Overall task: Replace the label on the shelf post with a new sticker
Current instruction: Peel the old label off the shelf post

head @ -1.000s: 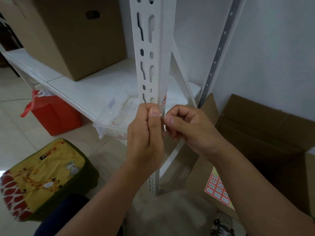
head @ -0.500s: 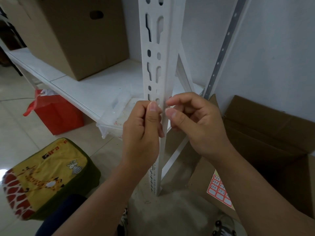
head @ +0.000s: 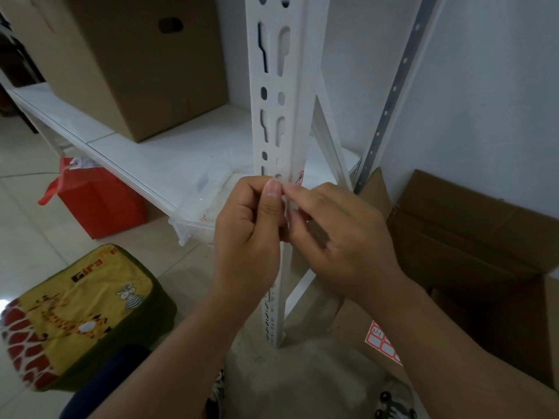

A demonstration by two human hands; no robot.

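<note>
The white slotted shelf post (head: 278,86) stands upright in the middle. A small red-edged label (head: 300,176) sticks to its right edge, just above my fingers. My left hand (head: 251,234) is in front of the post with fingers curled, its thumb pinching a small sticker that the fingertips almost hide. My right hand (head: 341,237) reaches in from the right, and its fingertips pinch at the same spot against the left thumb. A sheet of red-bordered stickers (head: 382,343) lies on a cardboard flap at the lower right, partly behind my right forearm.
A large cardboard box (head: 136,65) sits on the white shelf board (head: 157,158). An open cardboard box (head: 472,237) stands on the floor at right. A red bag (head: 99,204) and a yellow giraffe-print stool (head: 78,316) are at left. A perforated metal strip (head: 390,98) runs along the wall.
My hands have dropped slightly on the post, so the label shows again above them. My right fingertips have moved off the label and onto my left thumb.
</note>
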